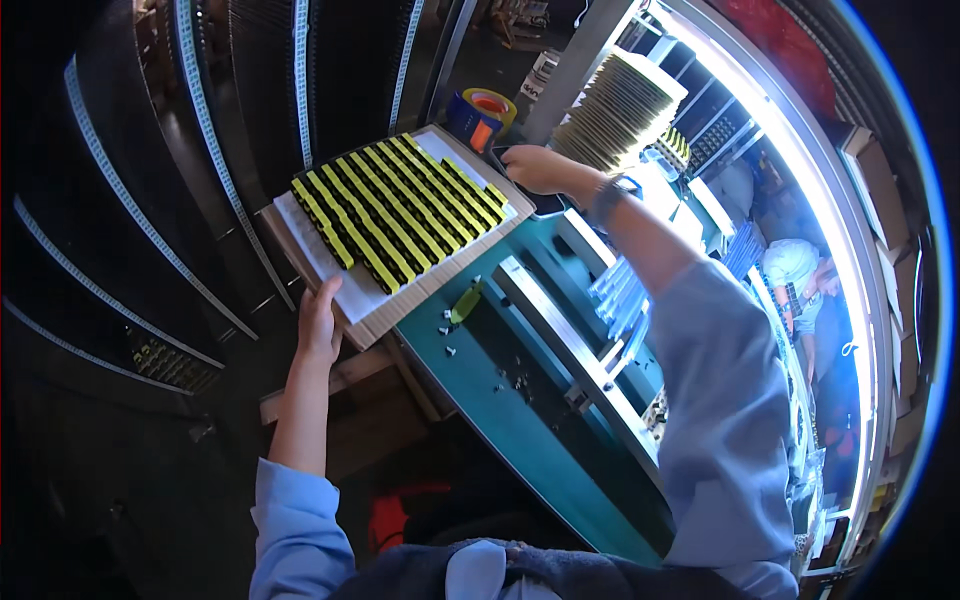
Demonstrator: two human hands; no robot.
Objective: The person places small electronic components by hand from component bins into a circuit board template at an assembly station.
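A cardboard sheet (372,328) with white paper on top carries several rows of yellow-and-black strip-like parts (400,205). My left hand (320,318) grips the sheet's near left corner, thumb along its edge. Beyond the sheet's far right edge is my right hand (542,170), its fingers curled beside a small dark item (498,160). What those fingers hold, if anything, I cannot make out. A roll of yellow and blue tape (490,105) stands just past the sheet, close to an orange object (482,135).
Under the sheet's right side runs a green bench top (540,450) with a metal rail (570,350), loose screws (449,350) and a yellow-green piece (467,303). A tall stack of sheets (625,110) stands at the back. Dark racks (205,110) line the left. Another person (797,280) is at far right.
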